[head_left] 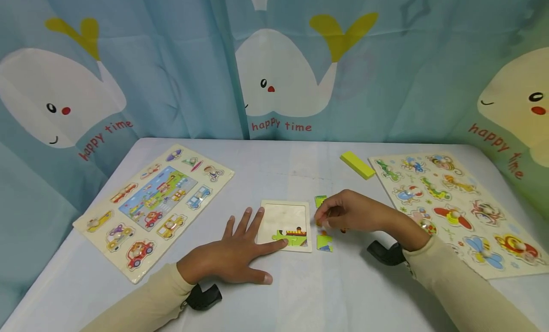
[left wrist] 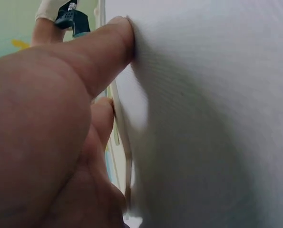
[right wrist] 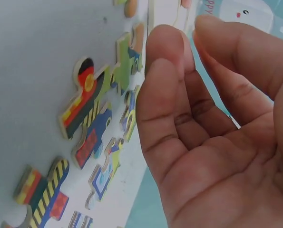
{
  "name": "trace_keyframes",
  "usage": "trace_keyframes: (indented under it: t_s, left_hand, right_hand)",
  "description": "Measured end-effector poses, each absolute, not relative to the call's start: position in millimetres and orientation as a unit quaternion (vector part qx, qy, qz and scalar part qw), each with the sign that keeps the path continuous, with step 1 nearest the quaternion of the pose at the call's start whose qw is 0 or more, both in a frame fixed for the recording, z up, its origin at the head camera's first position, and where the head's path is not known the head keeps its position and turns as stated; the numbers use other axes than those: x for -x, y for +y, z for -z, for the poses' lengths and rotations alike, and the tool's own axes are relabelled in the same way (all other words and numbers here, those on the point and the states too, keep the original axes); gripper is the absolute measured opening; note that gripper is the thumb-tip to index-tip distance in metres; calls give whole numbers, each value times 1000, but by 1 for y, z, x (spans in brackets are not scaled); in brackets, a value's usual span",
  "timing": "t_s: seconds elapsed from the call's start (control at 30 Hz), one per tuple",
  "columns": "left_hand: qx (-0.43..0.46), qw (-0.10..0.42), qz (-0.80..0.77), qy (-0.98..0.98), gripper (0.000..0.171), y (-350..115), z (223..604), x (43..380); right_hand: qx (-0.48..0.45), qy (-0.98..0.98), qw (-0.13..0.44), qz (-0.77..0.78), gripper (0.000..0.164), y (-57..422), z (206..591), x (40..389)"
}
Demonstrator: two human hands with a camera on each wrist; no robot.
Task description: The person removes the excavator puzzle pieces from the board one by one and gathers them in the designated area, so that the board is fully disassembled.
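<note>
My left hand (head_left: 236,251) lies spread with its fingers straight, fingertips at the left edge of a small square wooden puzzle tray (head_left: 285,210). Its index fingertip rests over the joined green puzzle pieces (head_left: 296,239) in the tray's lower part. In the left wrist view the thumb (left wrist: 108,42) lies against the white cloth. Right of the tray, my right hand (head_left: 351,210) is bent with its fingers curled, fingertips low among loose pieces (head_left: 324,242). In the right wrist view this hand (right wrist: 212,123) has thumb and fingertips close together; I cannot tell whether they pinch a piece.
At left lies a vehicle knob puzzle board (head_left: 195,177); at right, an insect knob puzzle board (head_left: 454,217). A yellow-green block (head_left: 357,165) sits near the back. Several loose picture pieces (right wrist: 84,95) spread beneath the right hand. A whale-print curtain (head_left: 184,84) closes off the back.
</note>
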State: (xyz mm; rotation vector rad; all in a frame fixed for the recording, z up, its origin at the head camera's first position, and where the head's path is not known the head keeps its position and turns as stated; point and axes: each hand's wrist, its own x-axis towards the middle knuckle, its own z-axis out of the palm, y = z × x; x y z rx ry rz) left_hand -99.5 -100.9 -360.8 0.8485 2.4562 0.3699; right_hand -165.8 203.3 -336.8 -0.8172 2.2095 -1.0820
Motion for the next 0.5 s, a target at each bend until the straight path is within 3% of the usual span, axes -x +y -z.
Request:
trace_keyframes:
  t_s: [0.5]
  left_hand:
    - [-362, 240, -137, 890, 76, -88, 352, 91]
  right_hand:
    - [306, 826, 234, 412, 20, 181, 333, 168]
